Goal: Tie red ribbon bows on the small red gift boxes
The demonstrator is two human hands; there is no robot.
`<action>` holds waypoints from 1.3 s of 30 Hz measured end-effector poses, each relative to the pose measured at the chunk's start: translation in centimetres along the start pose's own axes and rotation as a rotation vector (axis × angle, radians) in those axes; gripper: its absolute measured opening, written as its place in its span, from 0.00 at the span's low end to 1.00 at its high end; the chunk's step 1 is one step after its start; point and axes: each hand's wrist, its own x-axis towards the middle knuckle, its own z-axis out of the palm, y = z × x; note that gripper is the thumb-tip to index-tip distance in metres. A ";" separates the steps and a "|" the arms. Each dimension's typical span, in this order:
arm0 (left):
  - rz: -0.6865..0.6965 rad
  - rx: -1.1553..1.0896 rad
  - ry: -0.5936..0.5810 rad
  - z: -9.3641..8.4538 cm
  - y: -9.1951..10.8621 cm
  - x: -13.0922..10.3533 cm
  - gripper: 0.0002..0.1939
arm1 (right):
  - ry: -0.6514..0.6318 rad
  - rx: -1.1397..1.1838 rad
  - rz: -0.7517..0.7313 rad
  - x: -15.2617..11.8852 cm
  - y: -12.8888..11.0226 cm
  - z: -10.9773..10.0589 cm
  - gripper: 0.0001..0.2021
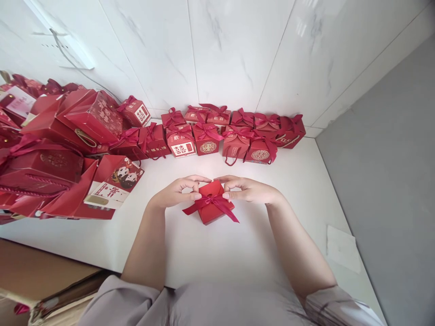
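Note:
A small red gift box (pixel 210 213) stands on the white table in front of me, turned cornerwise. Across its top runs a dark red ribbon (pixel 217 206), tied in a bow at the middle, with one tail hanging to the left and one to the right front. My left hand (pixel 178 191) is at the box's left side, thumb and fingers closed on the ribbon by the bow. From the right, my right hand (pixel 248 190) pinches the ribbon's other side. The fingertips partly cover the bow's loops, and fingers of both hands reach round the back of the box.
Several small ribboned red boxes (pixel 209 139) line the tiled wall (pixel 234 54). Larger red gift boxes (pixel 91 117) crowd the table's left side. A grey panel (pixel 384 149) borders the table on the right. An open cardboard box (pixel 44 267) is at lower left.

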 end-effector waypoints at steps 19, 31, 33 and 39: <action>-0.018 0.194 0.020 -0.5 0.4 -1.0 0.15 | -0.093 -0.049 0.075 -0.3 -1.0 0.1 0.13; -0.115 0.264 0.408 -0.2 1.0 -1.0 0.16 | 0.047 -0.126 0.139 -1.2 -2.2 -0.2 0.13; -0.212 0.293 0.314 -0.5 0.6 -1.0 0.20 | 0.052 -0.137 0.157 -1.3 -2.2 -0.2 0.13; -0.186 0.052 0.005 -0.5 -0.5 -0.4 0.25 | 0.017 -0.071 0.128 -1.2 -2.0 -0.2 0.12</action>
